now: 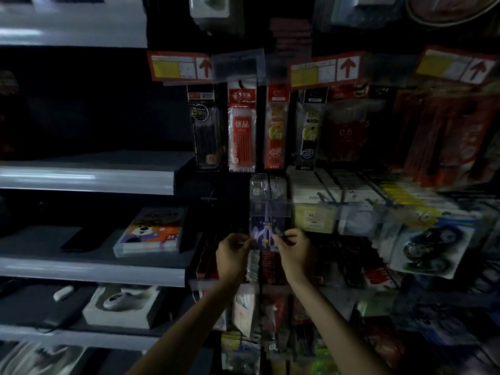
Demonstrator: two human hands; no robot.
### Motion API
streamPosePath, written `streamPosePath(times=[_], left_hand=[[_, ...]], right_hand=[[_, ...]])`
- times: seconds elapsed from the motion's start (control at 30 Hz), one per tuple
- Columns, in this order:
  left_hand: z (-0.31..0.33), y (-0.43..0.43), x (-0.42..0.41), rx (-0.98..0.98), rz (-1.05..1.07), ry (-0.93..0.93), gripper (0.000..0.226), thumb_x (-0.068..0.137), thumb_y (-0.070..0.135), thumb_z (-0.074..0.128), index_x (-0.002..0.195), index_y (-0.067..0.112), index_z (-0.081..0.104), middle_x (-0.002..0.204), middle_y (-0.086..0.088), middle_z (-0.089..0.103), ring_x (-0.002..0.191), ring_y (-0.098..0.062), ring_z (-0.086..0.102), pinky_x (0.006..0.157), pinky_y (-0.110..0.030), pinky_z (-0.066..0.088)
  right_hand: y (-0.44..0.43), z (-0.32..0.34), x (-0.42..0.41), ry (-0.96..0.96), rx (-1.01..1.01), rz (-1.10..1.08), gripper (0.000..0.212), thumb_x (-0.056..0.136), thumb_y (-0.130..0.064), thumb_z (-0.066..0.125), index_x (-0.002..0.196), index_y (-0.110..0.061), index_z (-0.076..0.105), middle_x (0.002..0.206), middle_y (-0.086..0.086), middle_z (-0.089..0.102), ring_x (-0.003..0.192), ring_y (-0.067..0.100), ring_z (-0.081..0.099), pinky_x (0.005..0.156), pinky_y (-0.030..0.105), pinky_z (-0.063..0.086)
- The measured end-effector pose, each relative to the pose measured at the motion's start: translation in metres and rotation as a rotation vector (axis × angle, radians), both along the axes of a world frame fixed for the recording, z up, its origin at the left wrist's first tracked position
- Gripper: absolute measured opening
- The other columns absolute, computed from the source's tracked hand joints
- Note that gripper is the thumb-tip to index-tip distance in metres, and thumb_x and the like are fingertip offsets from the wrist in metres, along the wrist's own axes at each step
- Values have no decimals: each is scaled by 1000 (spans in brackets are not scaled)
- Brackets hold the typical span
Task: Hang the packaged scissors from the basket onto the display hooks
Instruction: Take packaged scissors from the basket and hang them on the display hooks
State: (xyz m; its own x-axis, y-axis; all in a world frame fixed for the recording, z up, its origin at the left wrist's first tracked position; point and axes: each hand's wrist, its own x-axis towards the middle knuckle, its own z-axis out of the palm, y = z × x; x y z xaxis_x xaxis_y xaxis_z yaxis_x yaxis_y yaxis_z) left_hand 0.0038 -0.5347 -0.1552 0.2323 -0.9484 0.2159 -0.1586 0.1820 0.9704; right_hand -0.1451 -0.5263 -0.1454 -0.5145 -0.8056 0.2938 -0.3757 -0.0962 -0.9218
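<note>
The packaged scissors (266,231), on a purple card, sit upright in front of the hook display. The left hand (233,253) pinches the left edge and the right hand (295,251) pinches the right edge, fingers curled on it. Just above hangs a blurred clear pack (259,189). Higher up are red pen refill packs (241,131). A cartoon-dog box (151,231) lies on a grey shelf (89,262) to the left.

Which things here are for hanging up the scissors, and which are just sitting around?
For the job:
scissors pack, pinched on both sides
left hand
right hand
The basket is out of view.

Just sitting there:
red refill pack, hanging higher up
cartoon dog box on the shelf
boxed white mouse
red arrow price tag
</note>
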Motion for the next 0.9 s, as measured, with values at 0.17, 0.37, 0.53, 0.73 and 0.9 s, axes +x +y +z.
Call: streamPosePath(times=[0.17,0.37,0.53,0.73,0.9], left_hand=[[-8,-4,1,8,-30,30,6,90,17,82,87,19,77,87,4,79,87,-12,76,79,-31,60],[-10,-18,2,52,-60,42,6,89,18,84,86,17,78,86,1,79,81,-14,74,71,-29,54],[-5,-22,-1,47,-41,89,4,93,11,78,92,12,75,92,-4,79,88,-18,77,65,-24,58],[-12,-23,-2,47,-32,64,3,94,12,78,94,11,74,95,-7,78,83,-13,74,61,-20,57],[-18,-23,-3,12,-29,0,34,87,27,86,116,16,71,107,5,76,98,-6,72,74,-13,57]], right_hand=[[-6,-5,4,41,4,-60,42,83,-39,84,116,-19,66,105,1,66,91,18,65,71,27,44],[-15,-9,3,-60,15,-18,45,87,-31,82,125,-12,68,111,8,71,95,17,64,83,32,50],[-22,-7,3,-46,14,-28,31,85,-32,83,108,-14,71,97,3,70,90,19,66,75,30,49],[-25,-13,2,-55,28,-30,28,85,-31,83,104,-14,70,93,-1,67,87,21,67,73,30,47],[-25,-13,-1,-80,27,-19,35,84,-31,84,111,-15,68,101,0,68,90,21,67,74,29,46]])
